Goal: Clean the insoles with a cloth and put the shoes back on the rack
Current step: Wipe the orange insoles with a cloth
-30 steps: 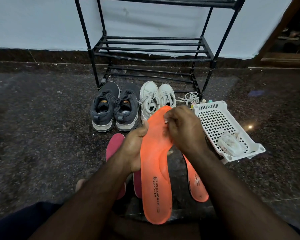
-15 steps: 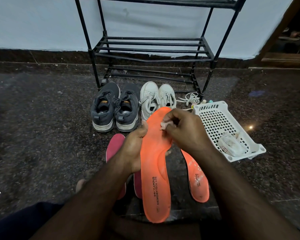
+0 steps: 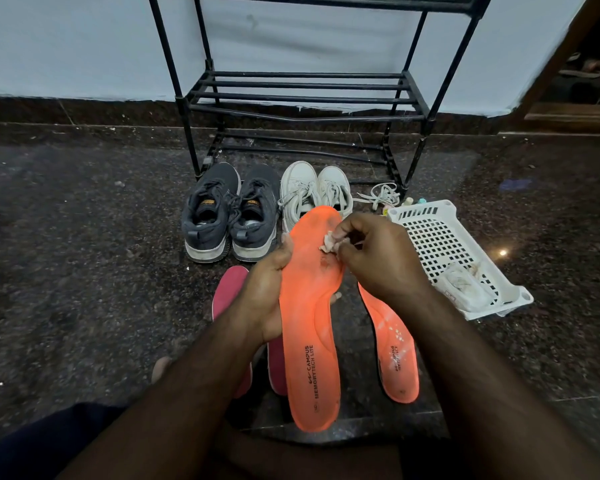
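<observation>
My left hand [image 3: 262, 292] grips an orange insole [image 3: 310, 341] by its left edge and holds it up lengthwise, toe end away from me. My right hand [image 3: 374, 258] pinches a small pale cloth [image 3: 331, 242] against the insole's toe area, where a dark smudge shows. A second orange insole [image 3: 394, 348] lies on the floor to the right. Two pink insoles [image 3: 227, 292] lie on the floor behind my left hand. Dark grey shoes [image 3: 229, 213] and white shoes [image 3: 314, 192] stand in front of the black rack [image 3: 302, 95].
A white perforated basket [image 3: 440, 233] with a wipe packet [image 3: 465, 289] in it sits on the dark speckled floor to the right. Loose white laces [image 3: 380, 195] and small bottles lie by the rack's right leg. A doorway opens at far right.
My right hand has slid down and to the right off the insole's toe end, and the cloth now shows between its fingers. The left hand and insole have barely moved.
</observation>
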A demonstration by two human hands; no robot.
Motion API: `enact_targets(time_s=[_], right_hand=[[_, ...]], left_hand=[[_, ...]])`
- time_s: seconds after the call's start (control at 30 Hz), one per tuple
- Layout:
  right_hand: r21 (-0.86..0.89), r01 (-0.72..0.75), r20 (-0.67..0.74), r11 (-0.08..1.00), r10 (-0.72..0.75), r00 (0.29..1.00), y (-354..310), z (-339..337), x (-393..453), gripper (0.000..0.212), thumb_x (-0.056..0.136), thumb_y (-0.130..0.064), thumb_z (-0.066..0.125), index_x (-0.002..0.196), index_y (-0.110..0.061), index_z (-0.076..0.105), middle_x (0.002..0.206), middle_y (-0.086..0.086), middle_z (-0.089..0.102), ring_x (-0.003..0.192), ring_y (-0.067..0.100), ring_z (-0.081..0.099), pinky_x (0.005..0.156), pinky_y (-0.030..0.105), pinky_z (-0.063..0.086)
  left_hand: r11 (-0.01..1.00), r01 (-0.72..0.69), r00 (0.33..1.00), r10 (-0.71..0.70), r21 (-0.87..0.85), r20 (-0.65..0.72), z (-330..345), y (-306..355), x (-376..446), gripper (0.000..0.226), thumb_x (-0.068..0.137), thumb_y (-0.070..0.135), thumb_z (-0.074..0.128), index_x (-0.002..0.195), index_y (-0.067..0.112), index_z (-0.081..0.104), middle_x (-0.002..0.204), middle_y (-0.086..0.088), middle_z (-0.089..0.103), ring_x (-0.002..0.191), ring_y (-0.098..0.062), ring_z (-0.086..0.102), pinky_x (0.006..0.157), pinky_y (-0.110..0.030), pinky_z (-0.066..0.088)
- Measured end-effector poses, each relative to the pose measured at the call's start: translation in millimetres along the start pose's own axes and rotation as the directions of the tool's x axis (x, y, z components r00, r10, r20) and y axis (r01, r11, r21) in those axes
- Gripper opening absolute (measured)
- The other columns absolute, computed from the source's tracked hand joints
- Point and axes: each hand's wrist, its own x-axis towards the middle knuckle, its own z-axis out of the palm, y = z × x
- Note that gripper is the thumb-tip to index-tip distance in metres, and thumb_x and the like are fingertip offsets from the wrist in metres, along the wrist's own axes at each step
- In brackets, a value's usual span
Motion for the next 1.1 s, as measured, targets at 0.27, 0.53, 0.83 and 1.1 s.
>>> enact_targets(time_s=[0.27,0.53,0.83,1.1], right_hand=[[0.007,0.031,-0.104,0.999,-0.03,0.994,0.3,6.7,-0.9,0.015,0.082,-0.004,0.064,0.089,-0.016,0.07,0.091,-0.005,0.069,0.087,0.011,0.063,0.082,0.032,0.051],[-0.075,0.091,-0.039,0.993,-0.094,0.995,-9.6,19.4,-6.0,0.017,0.081,0.0,0.061,0.088,-0.013,0.07,0.089,0.0,0.07,0.086,0.016,0.063,0.079,0.023,0.043],[0.043,-0.011,0.212,0.999,0.002,0.977,-23.2,30.9,-18.0,0.018,0.075,-0.007,0.067,0.084,-0.023,0.07,0.073,-0.013,0.068,0.07,0.001,0.06,0.069,0.021,0.048],[0.008,0.044,0.056,0.999,-0.044,0.997,-21.0,33.9,-17.4,0.021,0.077,-0.004,0.063,0.09,-0.02,0.069,0.086,-0.008,0.07,0.081,0.01,0.063,0.077,0.028,0.049]], left_hand=[[0.986,0.002,1.0,-0.007,-0.167,-0.029,-1.8,4.8,-0.3,0.038,0.091,0.023,0.053,0.112,0.0,0.075,0.119,-0.022,0.069,0.097,-0.035,0.069,0.089,-0.045,0.057],[0.992,-0.054,0.997,0.047,-0.117,-0.067,-1.9,-7.1,7.0,0.052,0.091,0.037,0.057,0.13,0.003,0.061,0.11,-0.019,0.072,0.091,-0.031,0.072,0.082,-0.046,0.06],[0.987,-0.049,0.995,0.035,-0.155,-0.091,-5.3,-3.7,10.7,0.054,0.103,0.05,0.039,0.111,0.006,0.069,0.105,-0.019,0.072,0.094,-0.032,0.07,0.099,-0.049,0.047],[0.99,-0.078,0.991,0.064,-0.119,-0.118,-2.1,-4.4,8.2,0.048,0.107,0.042,0.035,0.113,0.005,0.066,0.099,-0.016,0.076,0.087,-0.028,0.075,0.082,-0.044,0.061]])
